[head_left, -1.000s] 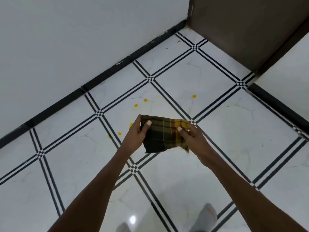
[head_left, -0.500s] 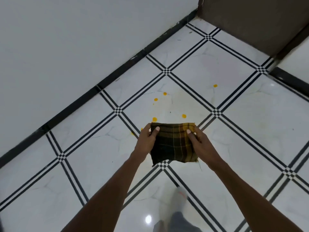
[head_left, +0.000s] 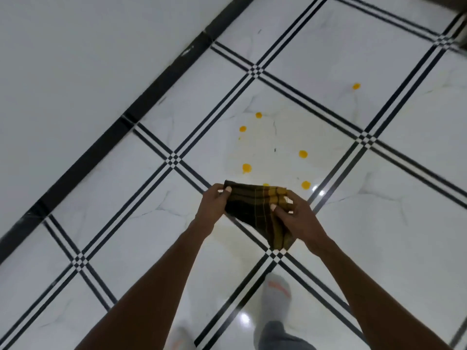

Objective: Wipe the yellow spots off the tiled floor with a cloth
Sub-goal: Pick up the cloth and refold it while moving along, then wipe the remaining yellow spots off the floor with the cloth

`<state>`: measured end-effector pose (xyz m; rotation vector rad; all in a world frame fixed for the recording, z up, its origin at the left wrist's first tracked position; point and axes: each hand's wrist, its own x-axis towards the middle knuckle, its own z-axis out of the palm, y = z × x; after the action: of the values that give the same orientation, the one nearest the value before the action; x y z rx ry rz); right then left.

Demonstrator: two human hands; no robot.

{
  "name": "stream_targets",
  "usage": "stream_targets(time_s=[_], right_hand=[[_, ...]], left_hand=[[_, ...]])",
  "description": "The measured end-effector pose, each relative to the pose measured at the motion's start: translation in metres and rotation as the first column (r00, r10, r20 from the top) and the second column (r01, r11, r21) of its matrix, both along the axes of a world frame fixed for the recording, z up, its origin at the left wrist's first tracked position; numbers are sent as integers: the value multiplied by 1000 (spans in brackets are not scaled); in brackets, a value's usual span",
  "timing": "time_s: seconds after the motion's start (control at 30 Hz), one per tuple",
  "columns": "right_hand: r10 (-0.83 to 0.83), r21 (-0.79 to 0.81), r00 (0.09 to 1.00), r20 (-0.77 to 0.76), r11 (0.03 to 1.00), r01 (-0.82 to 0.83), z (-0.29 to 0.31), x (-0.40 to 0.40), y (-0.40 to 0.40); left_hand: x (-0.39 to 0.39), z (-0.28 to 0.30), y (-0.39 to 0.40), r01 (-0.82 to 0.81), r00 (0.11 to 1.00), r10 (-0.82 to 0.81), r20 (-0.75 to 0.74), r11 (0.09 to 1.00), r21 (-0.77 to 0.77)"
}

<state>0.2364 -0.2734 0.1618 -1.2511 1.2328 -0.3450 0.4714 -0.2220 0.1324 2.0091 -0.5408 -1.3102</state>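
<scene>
Both hands hold a folded dark plaid cloth (head_left: 257, 213) in the air above the tiled floor (head_left: 379, 223). The left hand (head_left: 213, 207) pinches its upper left corner; the right hand (head_left: 299, 221) grips its right side. Yellow spots (head_left: 247, 168) dot the tile just beyond; one seems partly hidden behind the cloth.

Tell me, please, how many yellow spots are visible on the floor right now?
7: one far right, two upper left, one mid-right, one mid-left, one near the glare, one peeking above the cloth. The cloth may hide more.
</scene>
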Motion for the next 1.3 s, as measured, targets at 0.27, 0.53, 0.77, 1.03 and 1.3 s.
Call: stream_targets(time_s=[0.27,0.53,0.77,1.03,1.3], right_hand=[[-14,-411,912,-409,895,-171,-122,75,-2],[544,-126,604,-582,673,-728,-236,177,95],[82,-538,830,-551,726,-429,-307,189,103],[77,-585,730,-679,545,-601,-357,180,116],[-87,-576,672,-736,602,-553,-366,233,-22]], left_hand=[[47,-151,-17,-1,995,-5,-97,998,-61],[120,-257,-14,-29,982,56,182,989,-147],[178,-297,-2,113,834,45,550,962,-250],[208,-334,17,453,458,-89,885,880,-145],[212,-353,50,494,417,-191,889,868,-45]])
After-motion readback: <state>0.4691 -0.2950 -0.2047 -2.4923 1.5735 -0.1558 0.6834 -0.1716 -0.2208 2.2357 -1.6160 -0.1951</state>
